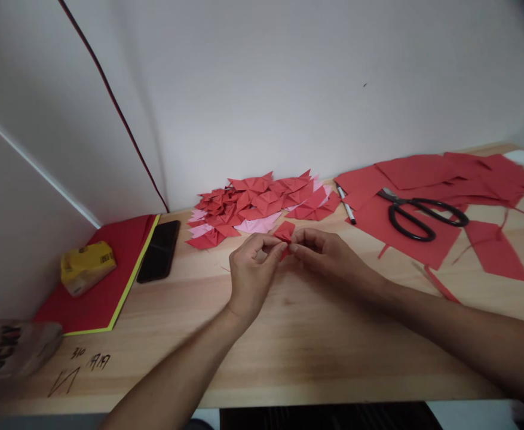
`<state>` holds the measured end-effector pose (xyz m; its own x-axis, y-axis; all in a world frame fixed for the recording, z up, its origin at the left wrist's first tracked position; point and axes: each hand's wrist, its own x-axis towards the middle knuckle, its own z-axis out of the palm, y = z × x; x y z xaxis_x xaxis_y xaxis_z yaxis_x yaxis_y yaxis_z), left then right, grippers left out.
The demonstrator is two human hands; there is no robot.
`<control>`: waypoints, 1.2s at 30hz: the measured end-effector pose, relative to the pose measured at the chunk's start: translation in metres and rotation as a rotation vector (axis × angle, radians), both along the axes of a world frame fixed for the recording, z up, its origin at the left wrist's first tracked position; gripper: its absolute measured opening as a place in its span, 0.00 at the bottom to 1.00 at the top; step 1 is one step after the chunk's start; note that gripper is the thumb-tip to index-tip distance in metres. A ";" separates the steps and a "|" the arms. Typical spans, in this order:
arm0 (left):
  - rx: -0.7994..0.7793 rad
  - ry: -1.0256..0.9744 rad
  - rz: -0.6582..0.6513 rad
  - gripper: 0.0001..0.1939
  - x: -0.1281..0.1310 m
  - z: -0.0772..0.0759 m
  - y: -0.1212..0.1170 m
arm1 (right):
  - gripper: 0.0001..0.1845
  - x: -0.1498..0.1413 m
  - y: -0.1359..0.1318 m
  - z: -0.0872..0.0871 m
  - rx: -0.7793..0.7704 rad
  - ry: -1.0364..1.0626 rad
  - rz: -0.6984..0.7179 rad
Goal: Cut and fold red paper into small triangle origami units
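Note:
A small folded piece of red paper [285,230] is pinched between both hands, just above the wooden table [253,358]. My left hand [255,263] grips its left side between thumb and forefinger. On the other side, the thumb and fingers of my right hand [322,254] close on it, and fingertips cover part of its shape. Right behind the hands lies a pile of folded red paper pieces [262,200], with some pink folded pieces [258,224] among them.
Black-handled scissors [411,218] rest on red paper sheets [423,173] at the right, beside a pen [346,204] and paper strips. Leftward lie a phone [158,251], a red folder with a yellow edge [131,292] and a yellow packet [86,266]. A wall stands behind.

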<state>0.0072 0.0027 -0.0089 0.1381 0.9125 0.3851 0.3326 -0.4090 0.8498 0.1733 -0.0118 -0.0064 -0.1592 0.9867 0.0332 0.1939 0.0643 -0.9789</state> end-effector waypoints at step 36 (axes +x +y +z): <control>-0.426 -0.063 -0.251 0.16 -0.007 -0.007 0.010 | 0.06 0.003 0.005 -0.007 0.106 -0.092 0.077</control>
<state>0.0002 0.0126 -0.0161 0.3618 0.9322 0.0001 0.2108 -0.0819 0.9741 0.1763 -0.0072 -0.0131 -0.2410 0.9633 0.1184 0.2727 0.1843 -0.9443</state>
